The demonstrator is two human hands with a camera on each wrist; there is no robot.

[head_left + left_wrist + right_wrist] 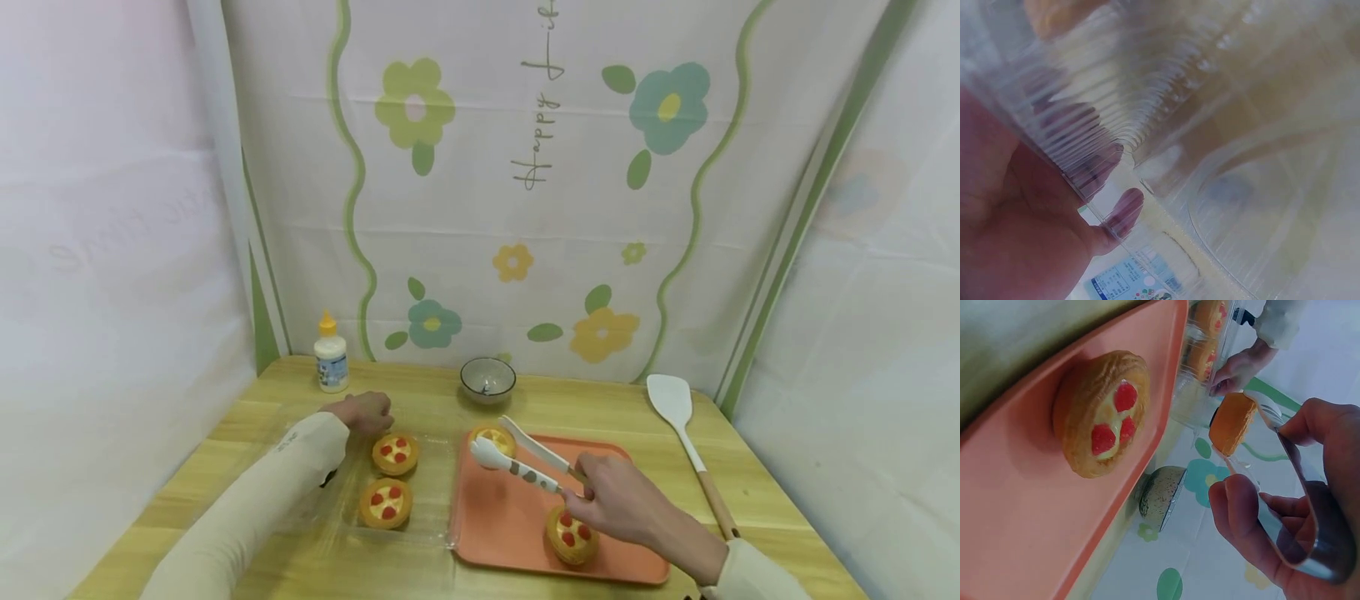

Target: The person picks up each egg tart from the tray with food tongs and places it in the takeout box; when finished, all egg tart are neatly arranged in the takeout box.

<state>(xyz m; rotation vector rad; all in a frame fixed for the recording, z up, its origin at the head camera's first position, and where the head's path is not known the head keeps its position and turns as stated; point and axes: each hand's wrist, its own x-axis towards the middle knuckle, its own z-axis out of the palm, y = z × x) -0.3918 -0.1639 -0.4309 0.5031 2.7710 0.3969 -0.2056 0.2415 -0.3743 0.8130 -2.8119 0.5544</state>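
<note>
My right hand (622, 500) grips metal tongs (536, 458) with white tips, one spotted brown. Between the tips is an egg tart (1233, 424), raised over the left far corner of an orange tray (502, 525). Another tart (572, 536) with red pieces on top sits on the tray, beneath the right hand. My left hand (362, 412) is at the far side of a clear plastic box (435, 521), and its fingers hold the plastic edge (1094, 209) in the left wrist view. Inside the box stand two red-topped tarts (386, 503), one behind the other.
A small bowl (487, 382) stands at the back of the table, with a yellow-capped white bottle (332, 358) to its left. On the right lies a white spatula (686, 429) with a wooden handle. Printed fabric hangs behind and at both sides.
</note>
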